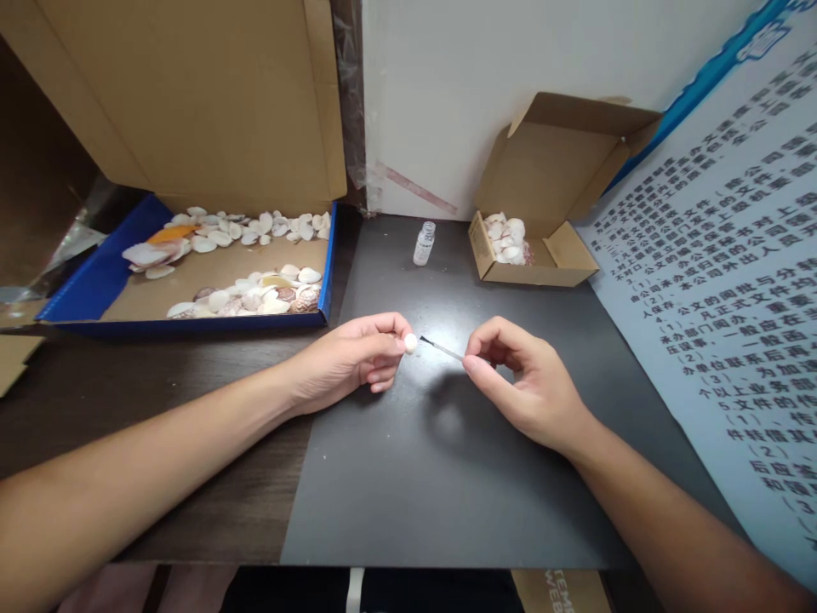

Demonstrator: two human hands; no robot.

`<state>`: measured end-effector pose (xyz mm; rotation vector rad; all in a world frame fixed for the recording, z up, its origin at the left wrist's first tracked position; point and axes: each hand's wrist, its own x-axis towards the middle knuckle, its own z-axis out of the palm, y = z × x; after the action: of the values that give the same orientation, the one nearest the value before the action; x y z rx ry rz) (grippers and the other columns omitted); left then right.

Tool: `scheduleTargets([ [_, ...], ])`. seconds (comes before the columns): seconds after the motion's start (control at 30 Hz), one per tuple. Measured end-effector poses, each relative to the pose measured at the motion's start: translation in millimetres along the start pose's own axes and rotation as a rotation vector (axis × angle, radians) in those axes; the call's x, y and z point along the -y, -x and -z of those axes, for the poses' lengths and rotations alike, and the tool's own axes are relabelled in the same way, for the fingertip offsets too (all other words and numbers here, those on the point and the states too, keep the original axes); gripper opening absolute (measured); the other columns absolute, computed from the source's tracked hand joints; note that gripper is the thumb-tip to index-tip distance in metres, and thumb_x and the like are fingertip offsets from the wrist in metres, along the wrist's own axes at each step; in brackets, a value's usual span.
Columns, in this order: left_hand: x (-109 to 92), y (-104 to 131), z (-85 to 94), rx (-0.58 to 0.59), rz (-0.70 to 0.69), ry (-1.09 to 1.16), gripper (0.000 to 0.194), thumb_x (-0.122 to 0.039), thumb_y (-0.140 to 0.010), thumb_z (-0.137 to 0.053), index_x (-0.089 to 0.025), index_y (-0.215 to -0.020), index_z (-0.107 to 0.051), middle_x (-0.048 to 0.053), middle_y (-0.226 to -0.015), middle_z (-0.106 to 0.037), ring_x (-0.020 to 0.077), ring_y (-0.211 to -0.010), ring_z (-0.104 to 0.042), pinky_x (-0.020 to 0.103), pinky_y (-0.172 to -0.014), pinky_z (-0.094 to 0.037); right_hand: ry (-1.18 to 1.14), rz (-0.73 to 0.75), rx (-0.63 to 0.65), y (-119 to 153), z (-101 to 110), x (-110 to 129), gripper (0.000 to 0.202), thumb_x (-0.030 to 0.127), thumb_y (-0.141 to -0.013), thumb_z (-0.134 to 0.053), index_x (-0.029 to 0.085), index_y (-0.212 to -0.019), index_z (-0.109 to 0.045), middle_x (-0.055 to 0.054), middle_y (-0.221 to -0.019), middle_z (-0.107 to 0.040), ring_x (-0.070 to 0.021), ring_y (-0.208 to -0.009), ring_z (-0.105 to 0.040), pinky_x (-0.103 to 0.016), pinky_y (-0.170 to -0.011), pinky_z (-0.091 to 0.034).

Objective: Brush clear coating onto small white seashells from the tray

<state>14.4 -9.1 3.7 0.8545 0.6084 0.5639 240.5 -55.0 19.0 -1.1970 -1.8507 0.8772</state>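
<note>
Between thumb and forefinger, my left hand (357, 353) pinches a small white shell (410, 343) above the dark grey mat. My right hand (527, 379) is closed around the end of a thin brush (443, 349) with a dark tip. That tip points left and sits just beside the shell, with a small gap between them. Behind both hands a small clear glass bottle (424, 243) with a label stands upright and uncapped on the mat.
At the left an open blue box (128, 294) holds several rows of shells (255, 294). A small open cardboard box (542, 274) at the back right contains more white shells (507, 238). A white panel (414, 111) rises behind the mat (408, 494), and a printed sheet (734, 255) flanks the right.
</note>
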Motion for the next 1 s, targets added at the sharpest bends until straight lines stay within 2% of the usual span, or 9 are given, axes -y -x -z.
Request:
scheduleTargets([
  [0.1,-0.1,-0.2,0.3,0.000,0.008,0.007,0.007,-0.018,-0.088,-0.062,-0.016,-0.083,-0.057,-0.007,-0.057,-0.040,0.0051,-0.049,-0.034,0.017,-0.049,-0.035,-0.019,0.012,0.042,-1.2,-0.7,0.1,0.010,0.022,-0.089,-0.062,0.021,-0.081,-0.056,0.004,-0.069,-0.055,-0.0094,-0.057,-0.049,-0.021,-0.054,-0.043],
  [0.27,-0.2,-0.5,0.3,-0.002,0.006,0.007,0.007,-0.018,-0.088,-0.061,-0.016,-0.083,-0.058,-0.008,-0.056,-0.037,0.0052,-0.048,-0.032,0.017,-0.049,-0.035,0.056,-0.011,-0.003,-0.7,-0.4,-0.1,0.013,0.017,-0.088,-0.059,0.021,-0.077,-0.054,0.005,-0.065,-0.050,-0.0092,-0.055,-0.046,-0.021,-0.052,-0.041],
  [0.43,-0.6,-0.3,-0.9,-0.010,0.013,0.011,0.006,-0.016,-0.088,-0.060,-0.016,-0.083,-0.057,-0.007,-0.057,-0.038,0.0052,-0.048,-0.033,0.017,-0.049,-0.036,-0.020,0.029,0.071,1.5,1.0,0.4,0.008,0.020,-0.088,-0.062,0.021,-0.082,-0.056,0.003,-0.071,-0.057,-0.0094,-0.058,-0.051,-0.022,-0.055,-0.044],
  [0.57,-0.5,0.0,-0.3,-0.004,0.008,0.011,0.006,-0.016,-0.088,-0.060,-0.016,-0.083,-0.058,-0.007,-0.057,-0.040,0.0051,-0.048,-0.034,0.017,-0.049,-0.035,0.016,0.004,0.047,1.3,0.8,0.6,0.012,0.018,-0.088,-0.060,0.021,-0.078,-0.054,0.004,-0.067,-0.053,-0.0090,-0.056,-0.047,-0.022,-0.053,-0.041],
  [0.7,-0.8,0.1,-0.3,-0.006,0.012,0.009,0.007,-0.017,-0.088,-0.061,-0.016,-0.082,-0.058,-0.007,-0.057,-0.039,0.0053,-0.049,-0.034,0.017,-0.049,-0.036,-0.028,0.028,0.075,1.3,0.9,0.9,0.010,0.020,-0.089,-0.061,0.021,-0.081,-0.055,0.003,-0.070,-0.056,-0.0097,-0.059,-0.051,-0.022,-0.055,-0.044],
  [0.87,-0.8,-0.3,-0.9,-0.011,0.009,0.009,0.006,-0.017,-0.088,-0.061,-0.016,-0.083,-0.058,-0.007,-0.057,-0.040,0.0053,-0.048,-0.034,0.017,-0.049,-0.036,0.066,-0.013,0.027,0.4,-0.1,0.4,0.011,0.017,-0.088,-0.059,0.021,-0.078,-0.054,0.004,-0.065,-0.051,-0.0090,-0.055,-0.046,-0.022,-0.052,-0.040],
  [1.0,-0.7,-0.2,-0.7,-0.011,0.014,0.009,0.006,-0.017,-0.088,-0.061,-0.016,-0.083,-0.058,-0.007,-0.057,-0.040,0.0054,-0.049,-0.034,0.017,-0.049,-0.036,-0.010,0.003,0.067,0.7,0.8,1.1,0.010,0.020,-0.090,-0.059,0.021,-0.080,-0.055,0.004,-0.067,-0.054,-0.0097,-0.057,-0.049,-0.022,-0.053,-0.042],
])
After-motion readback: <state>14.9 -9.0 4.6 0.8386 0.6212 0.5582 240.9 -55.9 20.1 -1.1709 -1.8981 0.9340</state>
